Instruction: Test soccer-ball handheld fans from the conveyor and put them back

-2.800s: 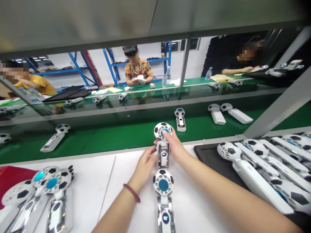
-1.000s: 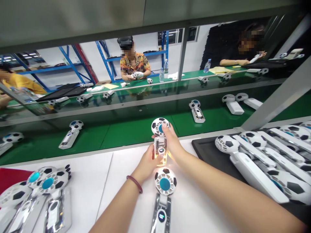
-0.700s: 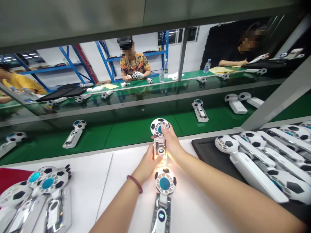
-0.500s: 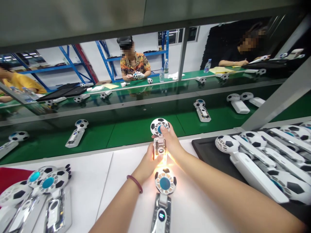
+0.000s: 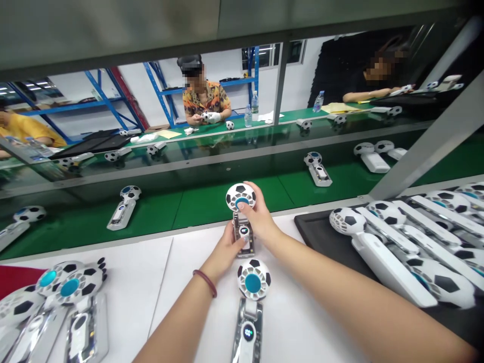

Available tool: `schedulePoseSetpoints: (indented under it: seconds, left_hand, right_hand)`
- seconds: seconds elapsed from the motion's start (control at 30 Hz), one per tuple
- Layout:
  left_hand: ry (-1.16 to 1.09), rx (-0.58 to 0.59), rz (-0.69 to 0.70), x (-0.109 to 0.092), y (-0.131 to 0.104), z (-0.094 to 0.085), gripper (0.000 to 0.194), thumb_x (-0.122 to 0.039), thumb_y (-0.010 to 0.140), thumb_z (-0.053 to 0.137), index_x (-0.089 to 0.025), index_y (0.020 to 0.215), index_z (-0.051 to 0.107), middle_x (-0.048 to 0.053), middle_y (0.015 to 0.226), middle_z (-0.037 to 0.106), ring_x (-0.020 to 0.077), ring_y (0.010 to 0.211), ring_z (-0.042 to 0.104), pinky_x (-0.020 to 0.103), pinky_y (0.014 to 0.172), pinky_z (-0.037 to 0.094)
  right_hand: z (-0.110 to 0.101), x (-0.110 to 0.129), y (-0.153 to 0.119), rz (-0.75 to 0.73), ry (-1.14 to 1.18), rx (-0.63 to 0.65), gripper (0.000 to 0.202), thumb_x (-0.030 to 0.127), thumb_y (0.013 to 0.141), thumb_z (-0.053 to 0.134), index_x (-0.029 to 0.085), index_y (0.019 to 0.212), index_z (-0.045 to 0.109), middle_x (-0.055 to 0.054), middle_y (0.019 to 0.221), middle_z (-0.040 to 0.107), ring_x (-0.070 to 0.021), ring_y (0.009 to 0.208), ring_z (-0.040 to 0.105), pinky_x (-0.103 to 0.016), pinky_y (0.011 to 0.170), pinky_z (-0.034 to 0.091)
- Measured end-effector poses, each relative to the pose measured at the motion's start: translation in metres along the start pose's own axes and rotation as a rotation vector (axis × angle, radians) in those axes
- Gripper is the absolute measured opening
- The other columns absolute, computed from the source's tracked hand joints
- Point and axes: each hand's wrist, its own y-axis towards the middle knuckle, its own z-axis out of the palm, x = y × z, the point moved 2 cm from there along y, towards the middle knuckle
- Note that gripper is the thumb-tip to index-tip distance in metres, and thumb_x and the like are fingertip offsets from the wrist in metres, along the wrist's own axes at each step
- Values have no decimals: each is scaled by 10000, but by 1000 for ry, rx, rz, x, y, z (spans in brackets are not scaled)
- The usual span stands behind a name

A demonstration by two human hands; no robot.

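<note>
Both of my hands are closed around a football-patterned handheld fan [image 5: 238, 191] near the belt's front edge. My left hand [image 5: 226, 248] grips its clear handle, thumb by the small lit display. With its thumb on the blue centre of the ball-shaped head, my right hand [image 5: 260, 217] wraps that head from the right side. A second football fan [image 5: 252, 283] lies just below on the white table [image 5: 302, 312], its display lit and its head facing up.
To the left, several football fans [image 5: 70, 287] lie together by a red surface. A black tray [image 5: 313, 227] at right holds rows of more fans. Beyond runs a green belt [image 5: 204, 201] carrying spaced-out fans. A metal post [image 5: 427, 121] slants at right. Co-workers sit across.
The bright warm light on the held fan's handle has gone out. The fan's head has tilted, and both hands have shifted slightly left in view.
</note>
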Motion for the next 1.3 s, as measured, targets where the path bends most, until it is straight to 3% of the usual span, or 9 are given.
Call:
schedulePoseSetpoints:
  seconds: [0.33,0.6,0.83,1.07,1.3]
  left_hand:
    - [-78,-9,-7,6,0,-2,626,-293,773,617,-251,1315,307,90,1341,426,256,1255,363,423,1038,292]
    - [-187,-9,-49,6,0,-2,624,-252,739,651,-257,1278,338,84,1312,452,266,1229,394,420,1012,324]
    - [-91,44,-8,1,-1,0,679,-258,739,640,-228,1310,275,97,1318,431,254,1214,407,394,1016,309]
    - [-39,56,-10,1,-2,1,662,-222,718,632,-216,1287,294,81,1221,502,237,1120,473,369,973,338]
    - [-60,34,-35,0,-1,1,639,-186,695,629,-213,1251,316,89,1227,496,252,1109,482,380,927,375]
  right_hand:
    - [-4,-6,7,10,51,116,593,392,691,679,278,1204,403,-4,1026,569,-134,856,578,-228,730,482]
    - [-4,-3,5,50,17,155,635,393,698,672,271,1256,394,-8,1058,576,-127,877,579,-227,777,477]
    - [-7,-8,6,85,41,172,608,405,723,658,299,1258,389,-7,1114,563,-140,952,580,-255,842,473]
    - [-8,-10,7,134,72,176,637,413,706,669,312,1264,380,-7,1122,565,-159,986,578,-254,786,506]
    - [-8,-6,7,198,57,213,810,333,681,695,304,1354,245,-10,1085,584,-161,959,595,-299,837,485]
